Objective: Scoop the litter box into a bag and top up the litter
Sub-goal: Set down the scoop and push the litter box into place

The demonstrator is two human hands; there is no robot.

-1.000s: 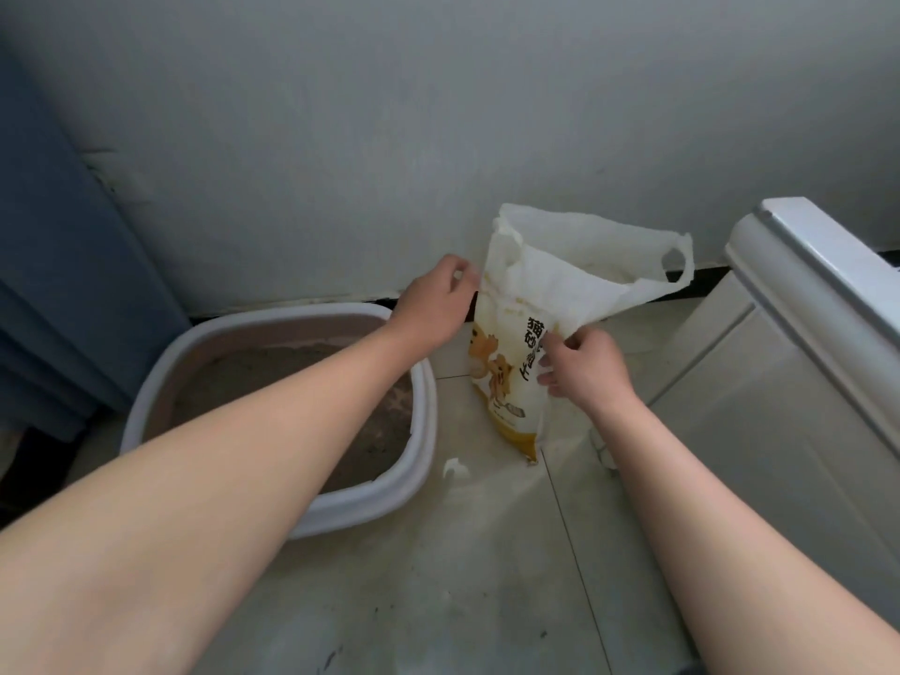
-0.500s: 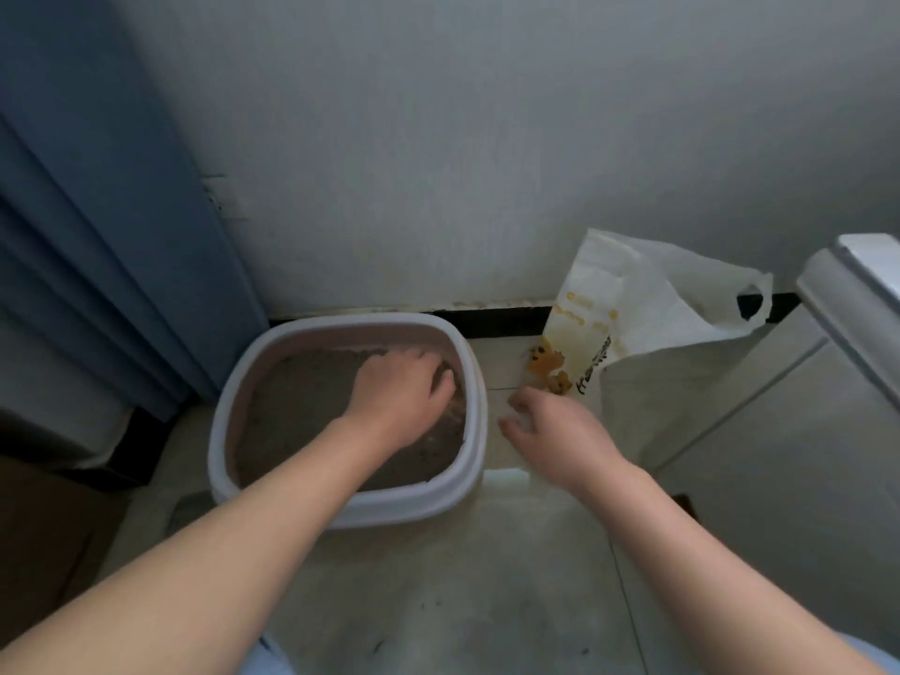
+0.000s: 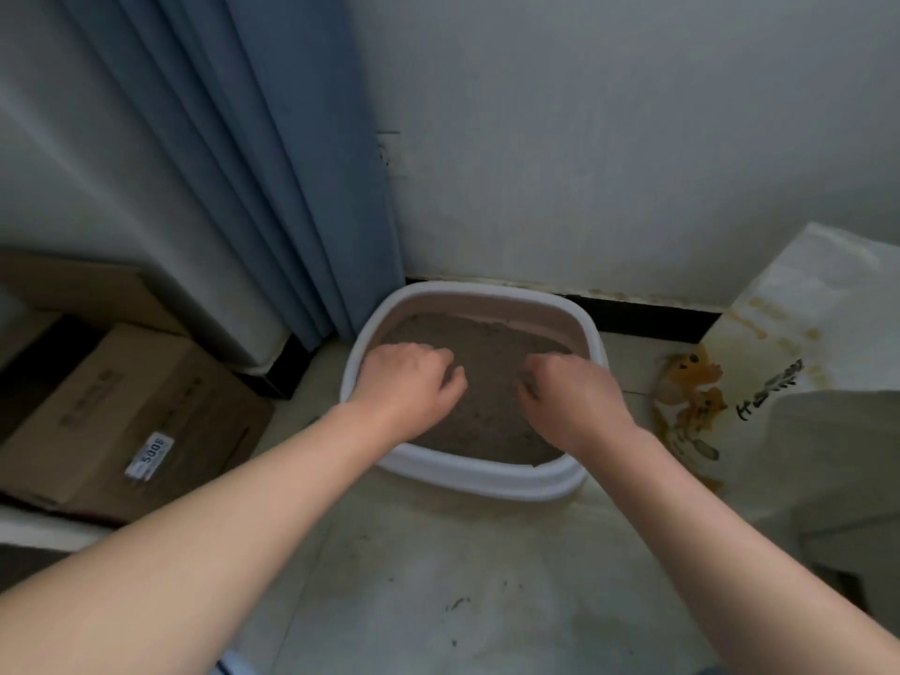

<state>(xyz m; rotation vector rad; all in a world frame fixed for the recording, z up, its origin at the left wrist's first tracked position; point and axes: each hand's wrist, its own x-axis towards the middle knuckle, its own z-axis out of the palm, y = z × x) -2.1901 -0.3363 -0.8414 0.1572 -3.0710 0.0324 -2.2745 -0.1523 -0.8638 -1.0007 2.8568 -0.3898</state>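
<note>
Both our hands sit palm-down on the grey litter (image 3: pixel 487 382) at the centre of the frame: the left hand (image 3: pixel 409 382) with fingers curled loosely into the surface, the right hand (image 3: pixel 574 399) likewise, fingertips dug slightly in. Neither hand holds a scoop, and we cannot tell whether either has pinched a clump beneath it.

We judge the main risk to be spillage. The litter lies fairly high against the near rim of the litter box (image 3: pixel 482 472), so raking or levelling it towards us could push grains over onto the tiled floor (image 3: pixel 438 577), which already shows a few dark specks. Pressing hard near one edge might also slide the light plastic box across the smooth tiles.

At the right edge of the frame the white litter bag (image 3: pixel 803 333) with orange cat print stands just beside the box, against the wall; its contents are hidden. Lower left, a closed cardboard box (image 3: pixel 126 416) sits near the blue curtain (image 3: pixel 292 163).
</note>
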